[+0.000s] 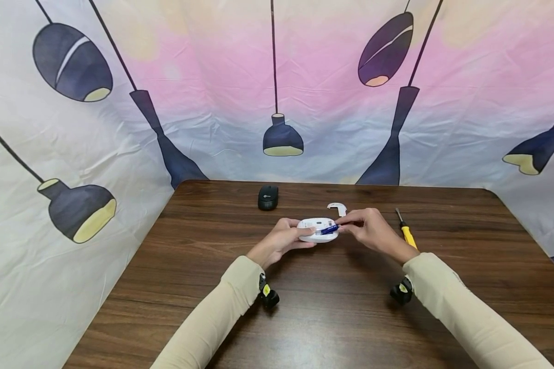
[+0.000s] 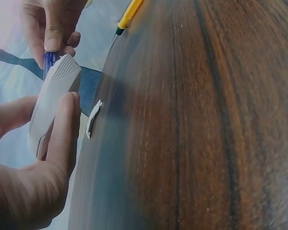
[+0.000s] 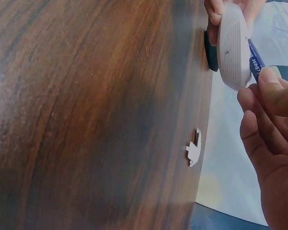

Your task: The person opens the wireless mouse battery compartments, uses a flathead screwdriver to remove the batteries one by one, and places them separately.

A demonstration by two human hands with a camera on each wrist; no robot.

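My left hand (image 1: 283, 238) grips a white computer mouse (image 1: 308, 224), turned underside up above the table. In the left wrist view its thumb and fingers lie on either side of the white mouse (image 2: 53, 98). A blue battery (image 1: 329, 230) slants across the mouse's open battery compartment. My right hand (image 1: 374, 230) pinches the battery's outer end between thumb and fingers. Printed lettering shows on the battery (image 3: 256, 60) in the right wrist view, its inner end hidden behind the mouse. Just beyond the hands, the white battery cover (image 1: 338, 208) lies on the table.
A black mouse (image 1: 268, 198) stands near the far edge of the brown wooden table (image 1: 203, 246). Right of my right hand lies a screwdriver (image 1: 409, 236) with a yellow handle. Behind the table hangs a cloth (image 1: 231, 77) printed with lamps.
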